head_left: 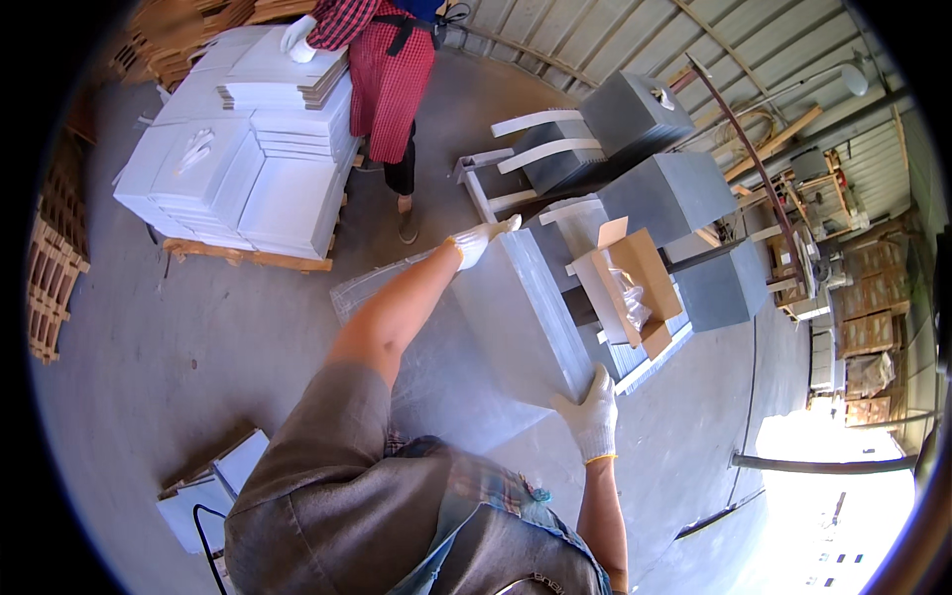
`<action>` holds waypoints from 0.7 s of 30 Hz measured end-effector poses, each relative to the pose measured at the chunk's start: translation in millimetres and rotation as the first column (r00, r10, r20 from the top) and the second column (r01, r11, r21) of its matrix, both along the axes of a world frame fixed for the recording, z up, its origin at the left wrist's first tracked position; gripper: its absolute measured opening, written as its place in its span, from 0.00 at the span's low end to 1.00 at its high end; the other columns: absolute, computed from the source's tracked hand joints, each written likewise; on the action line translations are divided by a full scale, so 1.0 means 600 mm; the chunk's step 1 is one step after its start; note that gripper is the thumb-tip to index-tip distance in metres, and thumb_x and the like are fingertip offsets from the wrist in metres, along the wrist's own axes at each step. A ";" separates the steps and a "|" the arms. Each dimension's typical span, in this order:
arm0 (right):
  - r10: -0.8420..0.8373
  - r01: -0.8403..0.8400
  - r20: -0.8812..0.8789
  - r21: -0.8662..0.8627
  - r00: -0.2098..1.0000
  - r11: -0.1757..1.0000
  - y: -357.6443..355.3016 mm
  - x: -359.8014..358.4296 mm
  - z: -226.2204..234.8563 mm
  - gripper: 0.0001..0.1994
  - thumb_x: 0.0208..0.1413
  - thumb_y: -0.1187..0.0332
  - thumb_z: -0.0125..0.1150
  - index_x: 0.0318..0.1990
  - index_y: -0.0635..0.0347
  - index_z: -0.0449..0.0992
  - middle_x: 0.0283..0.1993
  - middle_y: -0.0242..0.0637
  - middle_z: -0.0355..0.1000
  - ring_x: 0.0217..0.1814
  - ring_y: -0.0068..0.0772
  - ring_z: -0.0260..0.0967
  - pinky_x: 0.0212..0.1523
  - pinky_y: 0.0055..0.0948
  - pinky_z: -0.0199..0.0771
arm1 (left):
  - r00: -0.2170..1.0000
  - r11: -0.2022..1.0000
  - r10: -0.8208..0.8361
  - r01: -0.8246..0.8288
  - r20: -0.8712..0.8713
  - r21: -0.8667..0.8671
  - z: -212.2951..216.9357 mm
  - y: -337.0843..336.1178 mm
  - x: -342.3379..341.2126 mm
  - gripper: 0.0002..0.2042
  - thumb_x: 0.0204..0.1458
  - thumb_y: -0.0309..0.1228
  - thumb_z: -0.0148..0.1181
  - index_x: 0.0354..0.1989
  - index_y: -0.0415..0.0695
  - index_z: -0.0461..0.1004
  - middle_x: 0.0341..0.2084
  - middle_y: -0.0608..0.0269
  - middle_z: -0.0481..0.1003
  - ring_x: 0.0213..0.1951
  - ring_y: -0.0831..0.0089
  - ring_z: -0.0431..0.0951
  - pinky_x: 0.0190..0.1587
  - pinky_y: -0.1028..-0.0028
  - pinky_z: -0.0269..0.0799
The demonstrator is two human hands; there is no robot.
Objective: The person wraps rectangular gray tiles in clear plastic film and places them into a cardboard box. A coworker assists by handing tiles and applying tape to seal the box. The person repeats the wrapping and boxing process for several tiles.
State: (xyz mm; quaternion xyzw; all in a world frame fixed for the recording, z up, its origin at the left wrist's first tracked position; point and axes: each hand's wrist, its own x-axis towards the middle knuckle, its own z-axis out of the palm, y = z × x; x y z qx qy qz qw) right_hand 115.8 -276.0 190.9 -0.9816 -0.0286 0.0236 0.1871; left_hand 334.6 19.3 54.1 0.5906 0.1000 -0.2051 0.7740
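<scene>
Grey panels [511, 322] touch my left hand [482, 243] at the far corner, right hand [592, 418] at the near; whether fingers clamp, I can't tell. Floor [248, 357] spreads leftward; lettering [546, 583] marks my shirt [377, 516].

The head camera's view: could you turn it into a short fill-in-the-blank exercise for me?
1. The left hand and the right hand both wear white ____.
2. The left hand is at the far end of the grey stack, the right at its ____ end.
3. The large white stack sits on a wooden ____.
4. The open box is made of ____.

Missing words: gloves; near; pallet; cardboard.
</scene>
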 end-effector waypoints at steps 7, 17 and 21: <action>-0.070 0.070 -0.059 0.006 0.996 0.998 0.011 0.009 0.008 0.40 0.42 0.54 0.77 0.59 0.65 0.65 0.54 0.54 0.69 0.54 0.56 0.71 0.52 0.44 0.75 | 0.992 0.971 0.108 -0.119 -0.067 -0.206 -0.047 0.002 0.018 0.38 0.51 0.63 0.63 0.53 0.35 0.77 0.47 0.53 0.78 0.48 0.65 0.76 0.53 0.65 0.71; -0.120 0.121 -0.044 0.028 0.992 0.992 -0.005 -0.009 -0.008 0.37 0.44 0.46 0.73 0.57 0.60 0.68 0.56 0.53 0.69 0.56 0.57 0.70 0.55 0.45 0.73 | 0.989 0.987 0.145 -0.143 0.020 -0.066 -0.012 0.000 -0.024 0.45 0.54 0.69 0.53 0.59 0.32 0.72 0.58 0.49 0.74 0.59 0.61 0.72 0.64 0.66 0.62; -0.088 0.086 -0.116 -0.018 0.989 0.996 0.002 0.001 0.021 0.36 0.46 0.48 0.71 0.57 0.62 0.68 0.57 0.54 0.69 0.57 0.58 0.71 0.57 0.46 0.72 | 0.965 0.920 0.254 -0.264 -0.070 -0.291 0.004 0.001 -0.041 0.42 0.56 0.66 0.53 0.60 0.33 0.72 0.58 0.53 0.73 0.59 0.63 0.71 0.65 0.66 0.62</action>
